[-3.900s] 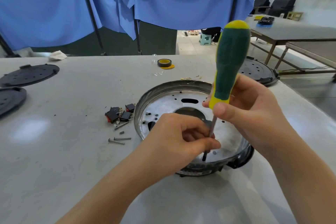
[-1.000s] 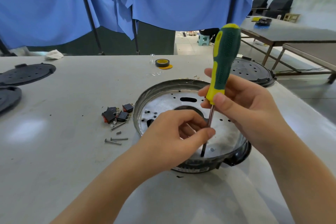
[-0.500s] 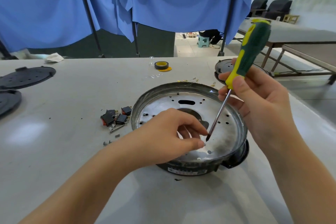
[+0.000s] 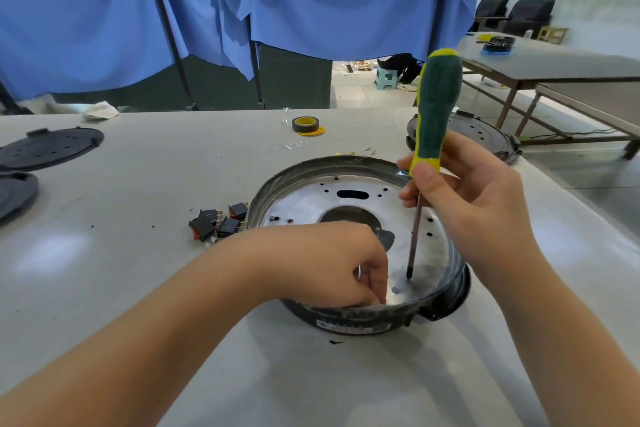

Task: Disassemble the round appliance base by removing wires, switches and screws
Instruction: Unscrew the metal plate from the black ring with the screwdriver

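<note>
The round appliance base (image 4: 304, 166) lies open side up on the grey table, its shiny metal floor full of small holes. My right hand (image 4: 471, 198) grips a green and yellow screwdriver (image 4: 434, 107), held nearly upright, its tip down on the floor of the base near the front rim. My left hand (image 4: 325, 263) reaches into the base just left of the tip with curled fingers. I cannot see whether they pinch anything. Removed black switches (image 4: 218, 224) lie just left of the base.
A roll of black and yellow tape (image 4: 306, 124) lies at the back. Black round covers (image 4: 48, 147) sit far left. Another round base (image 4: 485, 139) stands at the right table edge. Blue curtains hang behind; another table (image 4: 554, 62) stands at the right.
The screwdriver was tilted and lifted off the base half a second ago; now it stands upright again with its tip on the floor. My left hand has moved down toward the front rim.
</note>
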The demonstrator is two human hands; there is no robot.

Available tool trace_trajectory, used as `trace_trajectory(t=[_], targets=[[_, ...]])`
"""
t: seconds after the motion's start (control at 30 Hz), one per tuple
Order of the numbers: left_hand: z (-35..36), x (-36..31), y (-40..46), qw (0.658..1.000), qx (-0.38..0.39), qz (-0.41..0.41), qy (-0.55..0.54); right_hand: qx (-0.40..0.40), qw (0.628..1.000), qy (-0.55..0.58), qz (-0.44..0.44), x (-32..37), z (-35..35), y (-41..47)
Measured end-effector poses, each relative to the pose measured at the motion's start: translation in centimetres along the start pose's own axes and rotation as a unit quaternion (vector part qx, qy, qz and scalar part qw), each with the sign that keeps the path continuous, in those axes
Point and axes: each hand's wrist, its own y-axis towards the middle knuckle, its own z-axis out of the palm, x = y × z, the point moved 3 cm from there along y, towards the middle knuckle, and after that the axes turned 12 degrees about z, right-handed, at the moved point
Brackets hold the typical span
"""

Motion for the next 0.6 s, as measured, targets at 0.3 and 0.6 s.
trace_trajectory(t=[0.3, 0.6], targets=[[-2.2, -0.8, -0.9, 0.996, -0.072, 0.032, -0.046, -0.003, 1.0, 0.003, 0.005, -0.1, -0.2, 0.2], [-3.7, 2.6, -7.8, 0.912, -0.355, 0.039, -0.203, 0.004, 0.999, 0.035, 0.022, 0.1, -0.4, 0.0]])
